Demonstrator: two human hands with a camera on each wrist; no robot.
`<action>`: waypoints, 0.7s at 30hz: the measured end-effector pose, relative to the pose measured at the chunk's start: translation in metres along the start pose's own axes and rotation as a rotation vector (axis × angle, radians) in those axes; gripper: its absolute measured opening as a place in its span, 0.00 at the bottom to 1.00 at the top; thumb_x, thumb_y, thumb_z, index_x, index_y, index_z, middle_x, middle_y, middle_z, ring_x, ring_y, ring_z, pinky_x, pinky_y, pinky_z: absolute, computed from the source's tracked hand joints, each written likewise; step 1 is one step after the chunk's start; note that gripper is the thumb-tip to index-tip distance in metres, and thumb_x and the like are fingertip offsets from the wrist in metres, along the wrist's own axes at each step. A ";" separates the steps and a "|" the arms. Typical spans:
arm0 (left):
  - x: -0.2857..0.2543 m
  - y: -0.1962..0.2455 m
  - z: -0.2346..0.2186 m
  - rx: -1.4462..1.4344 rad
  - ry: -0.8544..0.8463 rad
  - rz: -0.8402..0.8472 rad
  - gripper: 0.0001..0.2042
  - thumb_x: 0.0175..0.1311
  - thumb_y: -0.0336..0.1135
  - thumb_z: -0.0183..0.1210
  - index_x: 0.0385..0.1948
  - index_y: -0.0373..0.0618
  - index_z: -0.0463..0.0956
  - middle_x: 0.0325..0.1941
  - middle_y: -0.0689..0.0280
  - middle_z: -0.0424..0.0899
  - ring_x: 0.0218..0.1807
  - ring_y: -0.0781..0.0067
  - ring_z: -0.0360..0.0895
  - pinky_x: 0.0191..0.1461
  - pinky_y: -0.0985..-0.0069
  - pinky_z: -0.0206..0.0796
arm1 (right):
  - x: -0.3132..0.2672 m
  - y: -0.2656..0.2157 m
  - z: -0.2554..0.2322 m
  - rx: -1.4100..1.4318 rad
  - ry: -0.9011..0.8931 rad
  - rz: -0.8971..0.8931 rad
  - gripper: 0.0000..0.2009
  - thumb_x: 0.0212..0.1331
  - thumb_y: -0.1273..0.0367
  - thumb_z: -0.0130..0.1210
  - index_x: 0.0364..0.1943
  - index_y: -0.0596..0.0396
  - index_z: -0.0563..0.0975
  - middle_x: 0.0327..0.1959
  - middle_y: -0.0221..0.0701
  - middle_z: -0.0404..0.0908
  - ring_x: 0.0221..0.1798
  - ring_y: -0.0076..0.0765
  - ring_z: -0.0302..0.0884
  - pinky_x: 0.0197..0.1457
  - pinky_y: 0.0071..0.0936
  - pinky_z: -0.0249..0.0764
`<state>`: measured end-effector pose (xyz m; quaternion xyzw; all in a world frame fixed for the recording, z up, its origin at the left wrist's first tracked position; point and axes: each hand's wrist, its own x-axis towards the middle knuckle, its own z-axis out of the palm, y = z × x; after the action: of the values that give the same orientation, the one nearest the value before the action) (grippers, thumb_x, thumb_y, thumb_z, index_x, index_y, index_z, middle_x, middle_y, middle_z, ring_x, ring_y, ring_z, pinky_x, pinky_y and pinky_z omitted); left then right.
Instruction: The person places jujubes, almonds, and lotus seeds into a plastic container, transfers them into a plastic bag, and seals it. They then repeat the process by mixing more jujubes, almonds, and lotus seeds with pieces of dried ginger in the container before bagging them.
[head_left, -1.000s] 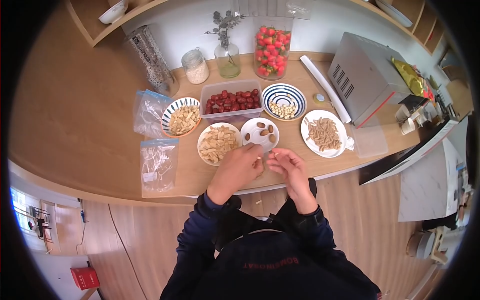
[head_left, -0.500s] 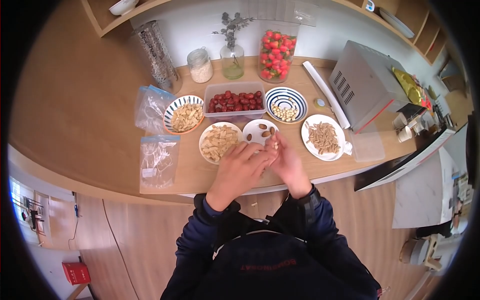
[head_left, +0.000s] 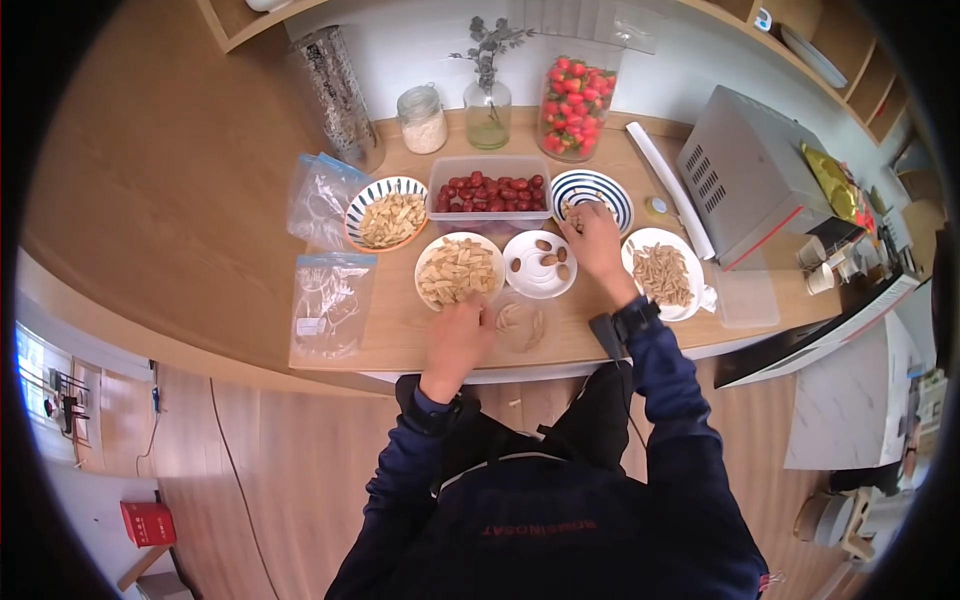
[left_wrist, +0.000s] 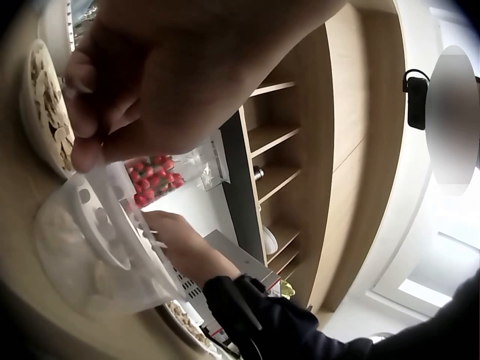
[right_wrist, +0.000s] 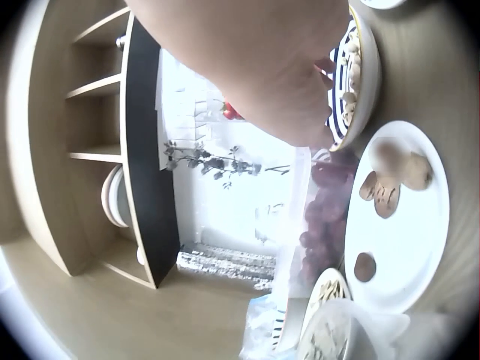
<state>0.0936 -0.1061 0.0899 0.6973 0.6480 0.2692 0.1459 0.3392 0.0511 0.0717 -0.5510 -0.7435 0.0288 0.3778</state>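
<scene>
Between my left hand's (head_left: 460,340) thumb and fingers is the rim of a clear plastic container (head_left: 520,326), seen tilted in the left wrist view (left_wrist: 105,259); pale slices show through it. My right hand (head_left: 600,245) reaches into the blue-striped bowl (head_left: 622,200) of small cream-coloured kernels. In the right wrist view that hand (right_wrist: 262,67) hides its own fingertips above the kernels (right_wrist: 351,82). Between the hands, a white plate (head_left: 525,283) bears several brown nuts. A bowl of pale chips (head_left: 458,268) lies just beyond my left hand.
Behind stand a tub of red dates (head_left: 492,195), a jar of strawberries (head_left: 578,105), a glass vase (head_left: 487,115) and a lidded jar (head_left: 422,120). At right are a plate of brown sticks (head_left: 662,275) and a grey oven (head_left: 750,170); zip bags (head_left: 333,305) lie left.
My hands have separated: the right moved forward and right to the striped bowl, the left slightly down and left. The clear container now shows between them, and the head view has shifted.
</scene>
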 end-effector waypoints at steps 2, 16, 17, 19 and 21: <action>0.003 0.001 -0.005 -0.100 -0.013 -0.012 0.05 0.63 0.32 0.60 0.36 0.42 0.79 0.29 0.52 0.85 0.31 0.48 0.84 0.33 0.57 0.73 | -0.012 -0.033 -0.030 0.328 -0.187 0.094 0.12 0.64 0.67 0.63 0.47 0.59 0.81 0.50 0.41 0.82 0.55 0.42 0.80 0.55 0.35 0.76; 0.000 0.015 -0.016 -0.443 0.196 0.135 0.12 0.63 0.29 0.67 0.48 0.43 0.81 0.29 0.62 0.82 0.26 0.72 0.77 0.29 0.76 0.69 | -0.097 -0.032 -0.081 1.152 -0.231 0.610 0.21 0.76 0.57 0.51 0.60 0.58 0.77 0.45 0.27 0.85 0.45 0.20 0.80 0.49 0.23 0.75; -0.001 0.011 -0.014 -0.417 0.178 0.114 0.12 0.64 0.29 0.67 0.48 0.43 0.81 0.29 0.63 0.82 0.26 0.73 0.77 0.29 0.76 0.69 | -0.100 -0.022 -0.089 1.151 -0.174 0.687 0.22 0.76 0.55 0.50 0.59 0.58 0.78 0.43 0.27 0.86 0.43 0.21 0.80 0.48 0.23 0.75; -0.004 0.005 -0.010 -0.390 0.134 0.089 0.12 0.64 0.30 0.67 0.48 0.43 0.81 0.29 0.62 0.82 0.27 0.72 0.78 0.29 0.76 0.69 | -0.102 0.004 -0.111 1.047 0.032 0.725 0.26 0.75 0.48 0.49 0.57 0.56 0.79 0.41 0.29 0.86 0.41 0.24 0.81 0.46 0.25 0.75; -0.007 0.003 -0.006 -0.361 0.113 0.074 0.11 0.64 0.30 0.67 0.47 0.43 0.81 0.30 0.62 0.84 0.26 0.74 0.78 0.30 0.76 0.69 | -0.102 0.029 -0.130 0.942 0.197 0.787 0.27 0.73 0.46 0.50 0.58 0.56 0.78 0.44 0.30 0.86 0.45 0.25 0.80 0.49 0.26 0.73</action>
<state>0.0924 -0.1139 0.0949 0.6670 0.5702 0.4250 0.2221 0.4500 -0.0715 0.0970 -0.5581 -0.3536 0.4400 0.6082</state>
